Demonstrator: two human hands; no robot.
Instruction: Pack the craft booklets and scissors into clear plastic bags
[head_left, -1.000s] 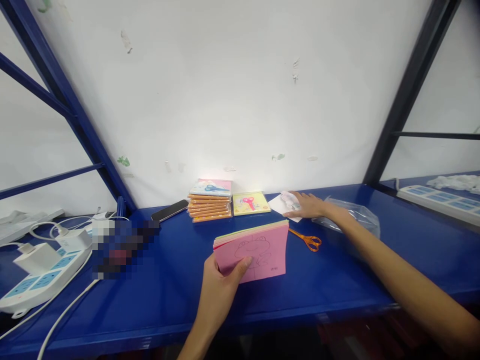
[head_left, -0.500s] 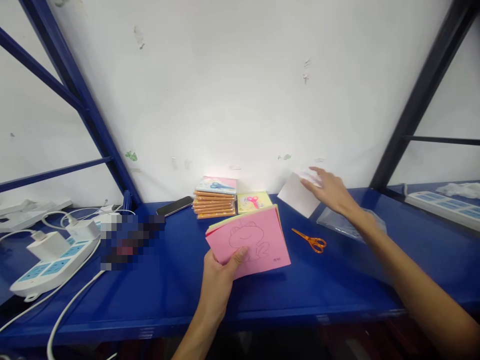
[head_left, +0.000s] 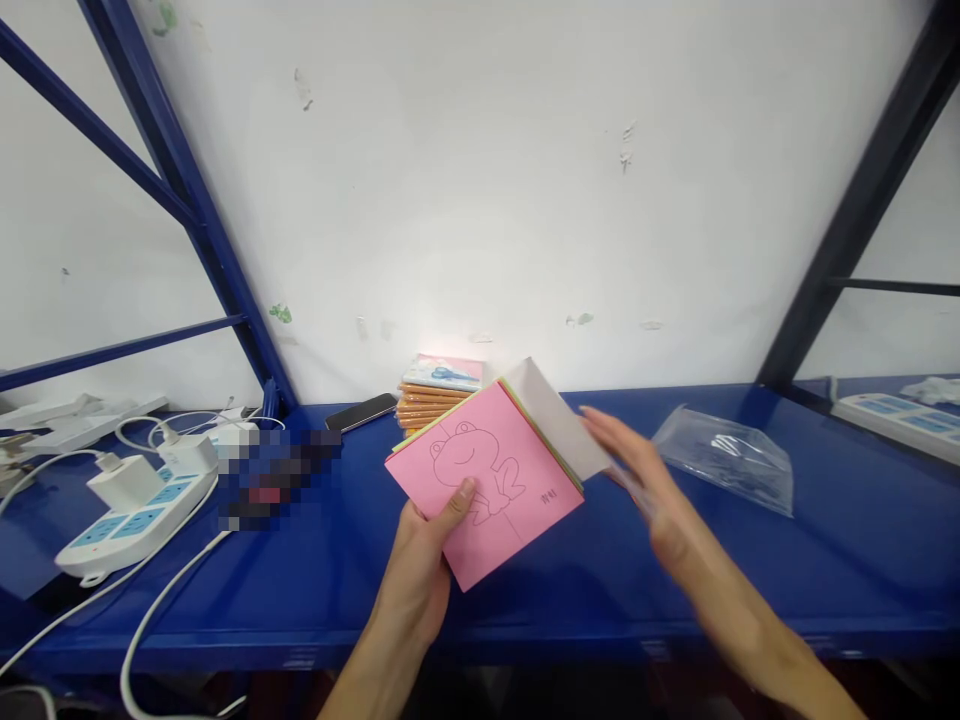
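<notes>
Gripping pink frog pad (head_left: 487,482), left hand (head_left: 414,572); right hand (head_left: 646,482) open, blurred, beside white sheet (head_left: 551,415); clear plastic bag (head_left: 724,460), contents unclear.

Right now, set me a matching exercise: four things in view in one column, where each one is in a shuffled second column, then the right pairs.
Things:
1. Pink paper pad with a frog outline
2. Smartphone
3. Clear plastic bag
4. White power strip

Places:
A. Far left on the blue shelf, with white chargers plugged in
B. Held in the left hand
C. On the shelf, right of the right hand
D. Beside the stack of orange-edged packs

Pairs: 1-B, 2-D, 3-C, 4-A
</notes>
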